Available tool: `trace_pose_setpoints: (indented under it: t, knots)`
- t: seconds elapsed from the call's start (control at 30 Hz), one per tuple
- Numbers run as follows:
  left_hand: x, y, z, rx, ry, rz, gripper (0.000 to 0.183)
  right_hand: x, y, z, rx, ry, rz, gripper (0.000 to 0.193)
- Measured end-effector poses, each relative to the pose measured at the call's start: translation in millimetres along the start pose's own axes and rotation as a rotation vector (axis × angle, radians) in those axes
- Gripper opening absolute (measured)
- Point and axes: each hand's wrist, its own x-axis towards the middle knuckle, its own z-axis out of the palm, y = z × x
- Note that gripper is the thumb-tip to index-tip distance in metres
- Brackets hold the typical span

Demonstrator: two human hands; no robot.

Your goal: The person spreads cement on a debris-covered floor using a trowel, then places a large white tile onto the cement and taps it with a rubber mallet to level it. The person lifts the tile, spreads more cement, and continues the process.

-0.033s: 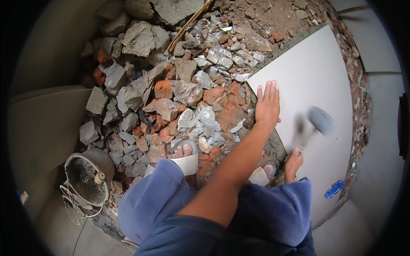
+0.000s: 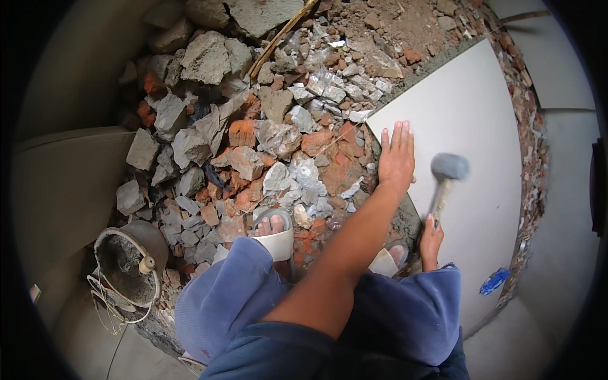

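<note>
A large white floor tile (image 2: 484, 228) lies on a bed of grey mortar (image 2: 443, 60) that shows along its far left edge. Near that edge my left hand (image 2: 397, 158) presses flat on the tile, fingers stretched out. My right hand (image 2: 431, 242), by my right knee, is wrapped round the pale handle of a mallet (image 2: 450, 166). The mallet's grey head is over the tile, to the right of my left hand. Slight blur on the head leaves unclear whether it touches the surface.
Broken concrete and brick rubble (image 2: 272, 136) covers the ground at left and ahead. A mortar bucket (image 2: 163, 244) with a hose-like handle stands at lower left. Blue plastic (image 2: 494, 281) lies on the tile's right side. Laid tiles (image 2: 573, 164) border a rubble-filled gap at right.
The mallet's head has swung left, and its handle stands more upright in the picture. My right hand has turned slightly with it. The left hand stays in place on the tile.
</note>
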Motion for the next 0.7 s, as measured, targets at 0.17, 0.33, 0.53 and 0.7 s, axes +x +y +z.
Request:
trace_pose_setpoints:
  t: [0.17,0.33,0.53,0.7]
  knots:
    - [1.0,-2.7,0.0,-0.024,-0.032,0.017,0.113,3.2,-3.6,5.4,0.473,0.293,0.486,0.035]
    - [8.7,-6.0,0.8,-0.041,-0.019,0.015,0.116,0.9,1.7,8.2,0.403,0.07,0.567,0.034]
    - [9.1,-4.0,-3.0,-0.034,-0.059,0.01,0.116,-5.1,-0.3,9.6,0.407,-0.005,0.634,0.034]
    - [7.6,-0.9,-5.3,-0.023,-0.028,0.003,0.12,-10.0,17.4,0.0,0.545,0.312,0.473,0.032]
